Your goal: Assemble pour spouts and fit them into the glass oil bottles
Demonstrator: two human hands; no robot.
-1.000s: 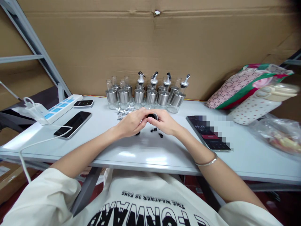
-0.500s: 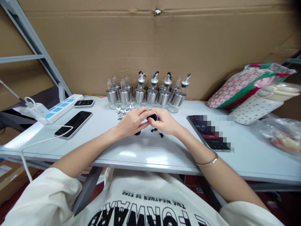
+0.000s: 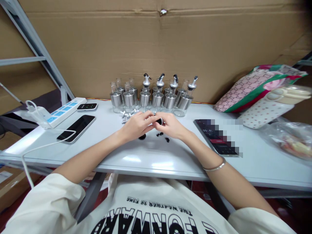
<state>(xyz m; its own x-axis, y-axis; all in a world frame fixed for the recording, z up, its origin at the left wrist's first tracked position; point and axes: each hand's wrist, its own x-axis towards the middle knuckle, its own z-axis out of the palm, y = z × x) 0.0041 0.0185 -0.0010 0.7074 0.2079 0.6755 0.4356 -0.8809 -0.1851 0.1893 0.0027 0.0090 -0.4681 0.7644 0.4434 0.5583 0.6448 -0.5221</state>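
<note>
1. Left hand (image 3: pixel 137 126) and right hand (image 3: pixel 172 125) meet just above the table (image 3: pixel 146 154). Right is closed round a small black part (image 3: pixel 159 121), thumb and fingers on it. Left fingers are curled against it; can't tell if they grip or only press.
2. Black part sits between the two hands, light rim showing on its right side; underside hidden.
3. Step in hand, my read: two-handed fingertip work on that part, maybe fitting or adjusting something. Detail hidden by fingers.
4. Next move calls for a steady right-hand hold and light, aligned finger pressure from the left.
5. Near the hands: round black piece (image 3: pixel 142 137) below left, tiny black bits (image 3: pixel 167 139) below right, silver-white pieces (image 3: pixel 125 116) behind left.
6. Beyond: glass-and-metal bottles (image 3: pixel 144 99) in rows, four with pourer tops.
7. Further out: phone (image 3: pixel 78 128) left, screen-on phone (image 3: pixel 209 135) right.
</note>
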